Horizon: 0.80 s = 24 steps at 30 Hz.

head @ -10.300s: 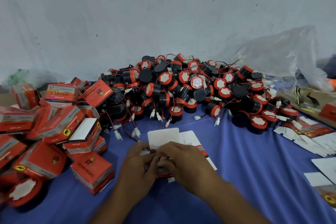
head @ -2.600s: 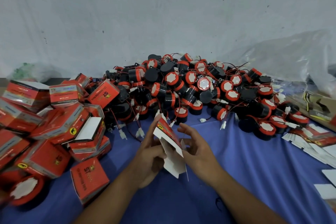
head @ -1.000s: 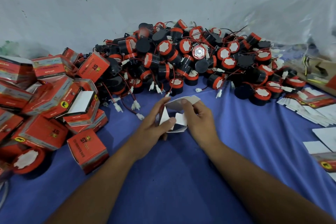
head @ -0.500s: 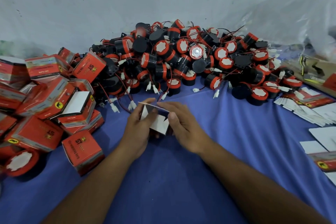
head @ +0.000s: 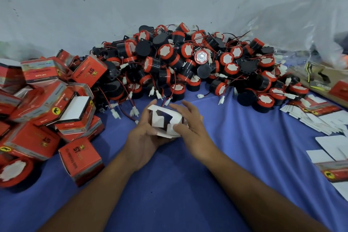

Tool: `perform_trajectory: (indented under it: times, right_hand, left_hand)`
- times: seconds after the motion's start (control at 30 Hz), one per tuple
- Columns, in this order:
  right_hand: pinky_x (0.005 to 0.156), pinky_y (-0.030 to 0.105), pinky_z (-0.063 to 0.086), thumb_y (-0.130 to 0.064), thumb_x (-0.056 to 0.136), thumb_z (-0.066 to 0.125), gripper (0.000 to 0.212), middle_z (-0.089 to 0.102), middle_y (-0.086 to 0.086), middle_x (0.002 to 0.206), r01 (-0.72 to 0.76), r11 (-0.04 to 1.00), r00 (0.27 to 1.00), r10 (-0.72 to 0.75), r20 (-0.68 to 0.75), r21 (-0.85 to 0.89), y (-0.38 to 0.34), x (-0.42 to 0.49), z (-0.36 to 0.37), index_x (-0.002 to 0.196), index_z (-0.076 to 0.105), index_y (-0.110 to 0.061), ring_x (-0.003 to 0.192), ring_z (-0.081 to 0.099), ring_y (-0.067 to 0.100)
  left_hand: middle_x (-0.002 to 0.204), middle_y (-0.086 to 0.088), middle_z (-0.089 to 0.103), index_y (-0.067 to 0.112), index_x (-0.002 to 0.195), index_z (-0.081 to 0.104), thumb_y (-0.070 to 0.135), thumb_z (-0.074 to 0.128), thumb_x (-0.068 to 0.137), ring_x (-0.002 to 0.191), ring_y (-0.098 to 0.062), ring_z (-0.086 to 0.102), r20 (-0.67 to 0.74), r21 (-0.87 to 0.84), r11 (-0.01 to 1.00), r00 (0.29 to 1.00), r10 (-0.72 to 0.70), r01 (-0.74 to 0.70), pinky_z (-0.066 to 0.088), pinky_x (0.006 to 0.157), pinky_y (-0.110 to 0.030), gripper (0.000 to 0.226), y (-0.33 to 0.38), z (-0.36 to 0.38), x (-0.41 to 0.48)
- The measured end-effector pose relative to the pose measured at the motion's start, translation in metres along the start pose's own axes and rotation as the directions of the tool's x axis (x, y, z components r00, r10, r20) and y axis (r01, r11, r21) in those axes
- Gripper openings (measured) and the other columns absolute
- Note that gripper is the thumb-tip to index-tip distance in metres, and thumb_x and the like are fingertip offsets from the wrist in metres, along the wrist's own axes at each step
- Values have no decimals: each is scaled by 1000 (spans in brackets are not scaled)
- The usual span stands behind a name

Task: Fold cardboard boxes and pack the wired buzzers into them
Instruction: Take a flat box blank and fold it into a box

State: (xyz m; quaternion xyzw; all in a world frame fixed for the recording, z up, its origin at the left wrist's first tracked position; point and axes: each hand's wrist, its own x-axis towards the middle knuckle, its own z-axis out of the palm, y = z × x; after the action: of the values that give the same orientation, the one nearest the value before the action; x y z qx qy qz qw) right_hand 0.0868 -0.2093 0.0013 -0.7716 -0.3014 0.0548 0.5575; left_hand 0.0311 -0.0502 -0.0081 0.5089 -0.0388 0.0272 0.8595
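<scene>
A blue cloth (head: 244,156) covers the whole lower frame. Across the upper middle lies the heap of buzzers (head: 188,66), black drums with red caps and thin red wires. Closed boxes (head: 47,103) pile up at the left edge, and flat cards (head: 329,124) fan out at the right edge.

At the centre, just below the heap, both hands hold one box (head: 166,132) above the cloth. The left hand (head: 145,135) cups its left side and underside with curled fingers. The right hand (head: 194,128) pinches the right side, with the thumb pressing a flap and the fingers reaching over the far edge.

The white flaps (head: 157,118) lie only half across a dark opening. If the thumb presses before they overlap in order, they may spring back or crease. That end could then give way under a buzzer's weight. Too hard a squeeze could also dent the thin card. White plugs (head: 134,112) lie just beyond the fingers and could snag.

The open end faces the viewer, tilted up. The box looks nearly cubic, so no long axis stands out; its opening-to-back line runs from the viewer toward the heap.
</scene>
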Motion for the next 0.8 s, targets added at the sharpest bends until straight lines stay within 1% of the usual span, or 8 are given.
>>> perform_trajectory:
  times: [0.07,0.17,0.23,0.27,0.37,0.53,0.7,0.8]
  right_hand:
    - [113,30,32,-31,82,49,49,21,-14,154,-35,998,999,35,-12,53,0,1,-2,118,49,-64,143,23,2]
    - [96,5,34,-25,89,49,44,27,-16,152,-15,997,999,18,-42,71,3,2,-5,115,54,-59,136,30,-10]
    - [92,-1,31,-19,95,48,43,32,-13,153,-2,998,999,6,-53,59,6,4,-8,116,57,-55,131,34,-14]
    - [93,-1,31,-18,97,47,40,34,-12,152,5,998,999,-2,-47,64,7,4,-9,118,59,-50,131,35,-14]
    - [104,12,36,-15,101,49,34,38,-11,150,52,997,999,-51,-14,59,11,4,-8,127,63,-30,137,36,-4]
    - [117,38,32,-20,90,45,48,44,-9,146,7,982,999,-16,44,188,11,5,-11,136,54,-29,138,39,7]
    - [108,40,43,-55,91,46,50,54,-11,134,-8,979,998,-4,60,202,11,2,-12,137,48,-37,123,53,14]
    - [97,42,51,-48,97,49,39,61,-10,122,33,994,999,-29,-34,103,10,4,-6,131,53,-29,111,60,14]
  left_hand:
    - [141,-15,51,28,143,40,0,46,64,122,-38,55,29,-15,1000,999,-21,21,50,98,-57,84,2,2,-1]
    - [140,-20,47,26,133,48,5,52,76,118,-41,54,28,-31,999,1000,-6,7,50,96,-59,60,3,5,0]
    - [138,-21,52,26,125,52,32,62,89,119,-43,57,31,-67,998,999,-17,19,51,92,-59,39,3,6,1]
    - [135,-19,56,24,122,54,48,64,88,119,-43,59,14,-74,997,999,-28,29,52,90,-58,42,3,6,1]
    - [118,-13,67,24,106,63,62,54,87,107,-34,66,-28,-35,998,998,-52,51,56,79,-49,43,5,7,2]
    - [123,-16,64,23,115,56,31,61,88,106,-34,66,-88,-53,995,993,-84,79,57,78,-46,29,1,3,6]
    - [118,-13,68,27,119,58,28,62,90,103,-32,69,-127,57,997,991,-44,51,59,71,-39,29,-1,6,6]
    - [113,-12,68,32,118,58,40,65,89,95,-29,70,-140,156,988,990,-1,23,58,62,-36,31,-2,10,4]
